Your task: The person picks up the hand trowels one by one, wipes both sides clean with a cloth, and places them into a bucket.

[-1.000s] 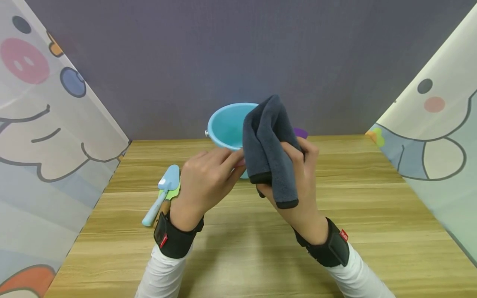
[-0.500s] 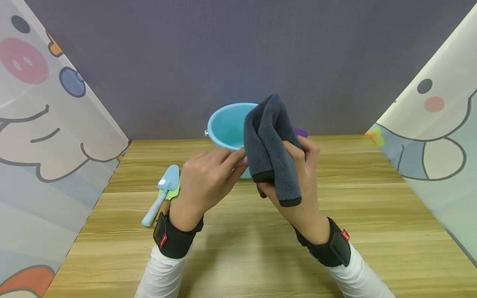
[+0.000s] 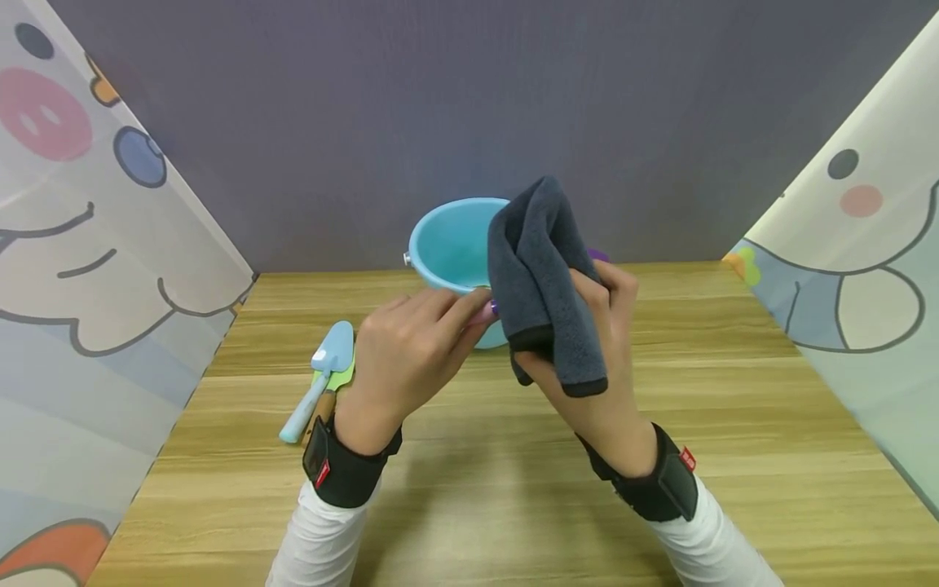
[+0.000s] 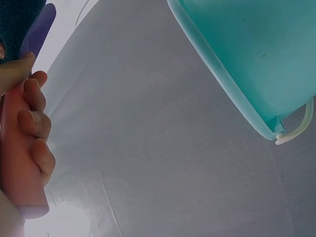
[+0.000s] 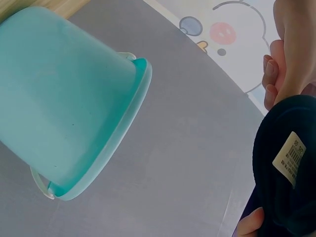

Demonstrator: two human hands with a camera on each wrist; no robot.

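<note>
My left hand (image 3: 411, 359) grips the pink handle (image 4: 22, 153) of a small trowel. Its purple blade (image 4: 39, 30) runs up behind a dark grey towel (image 3: 543, 285), mostly hidden. My right hand (image 3: 618, 367) holds the folded towel around the blade, with a bit of purple showing past it in the head view. A label (image 5: 290, 157) is on the towel in the right wrist view. Just beyond both hands stands a light blue bucket (image 3: 443, 244), partly covered by the towel in the head view.
On the left of the wooden table (image 3: 734, 424), a light blue trowel (image 3: 323, 371) lies across a green one (image 3: 341, 378) with a brown handle. A grey wall (image 3: 352, 122) rises behind, and cartoon-printed panels (image 3: 873, 269) flank both sides.
My right hand and the towel have shifted slightly right and up, away from my left hand. A bit of purple now shows by the left fingertips. The left hand stays almost still.
</note>
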